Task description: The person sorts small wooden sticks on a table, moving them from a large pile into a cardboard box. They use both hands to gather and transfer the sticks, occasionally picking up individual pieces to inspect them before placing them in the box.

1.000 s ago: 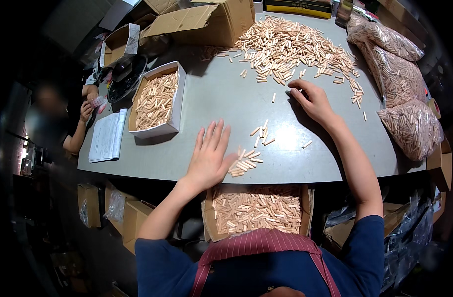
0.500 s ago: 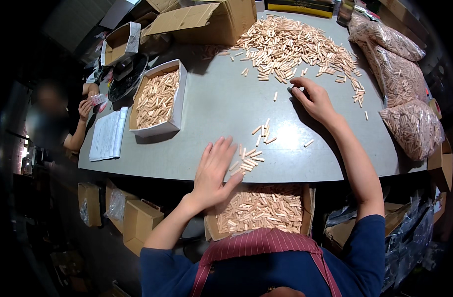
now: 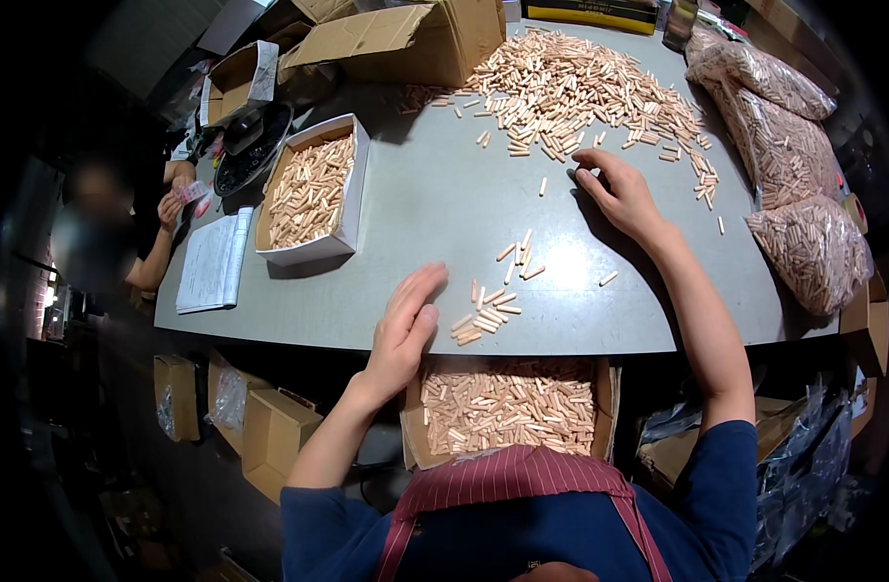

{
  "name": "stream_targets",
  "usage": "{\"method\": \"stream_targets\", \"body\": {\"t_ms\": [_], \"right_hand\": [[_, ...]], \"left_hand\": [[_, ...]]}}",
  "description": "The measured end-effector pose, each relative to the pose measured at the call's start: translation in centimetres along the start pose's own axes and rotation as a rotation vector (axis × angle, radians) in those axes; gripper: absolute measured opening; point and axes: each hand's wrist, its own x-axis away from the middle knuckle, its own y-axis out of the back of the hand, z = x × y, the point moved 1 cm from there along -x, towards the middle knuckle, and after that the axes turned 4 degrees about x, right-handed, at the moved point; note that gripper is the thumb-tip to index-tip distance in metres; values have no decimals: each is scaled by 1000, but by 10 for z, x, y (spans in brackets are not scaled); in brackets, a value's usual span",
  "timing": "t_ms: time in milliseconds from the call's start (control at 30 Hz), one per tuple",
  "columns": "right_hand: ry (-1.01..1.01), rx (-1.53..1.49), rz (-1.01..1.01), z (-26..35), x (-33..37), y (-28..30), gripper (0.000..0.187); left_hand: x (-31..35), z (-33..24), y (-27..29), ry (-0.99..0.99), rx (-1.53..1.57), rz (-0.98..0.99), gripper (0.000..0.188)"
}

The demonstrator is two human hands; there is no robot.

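Several loose dowels (image 3: 490, 317) lie near the table's (image 3: 425, 184) front edge, axes mixed, right of the nearer left hand (image 3: 399, 335), extended and empty; right hand (image 3: 619, 194) half-curled, grip unclear.

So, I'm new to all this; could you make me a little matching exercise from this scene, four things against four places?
Things:
1. Left hand
2. Right hand
3. Papers
4. Bags

Places:
A. Flat on the left part of the table
B. Along the table's right side, full of pegs
C. Just left of the small cluster by the near edge
D. Just on the near side of the big heap

Pairs: 1-C, 2-D, 3-A, 4-B
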Motion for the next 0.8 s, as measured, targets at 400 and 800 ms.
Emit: {"method": "stream_targets", "body": {"t_ms": [400,800], "right_hand": [[20,8,-11,1,0,5,30],[83,76,12,1,0,4,23]], "left_hand": [[-33,-2,-8,-184,-289,-136,32],[7,-29,-16,-353,-427,-172,18]]}}
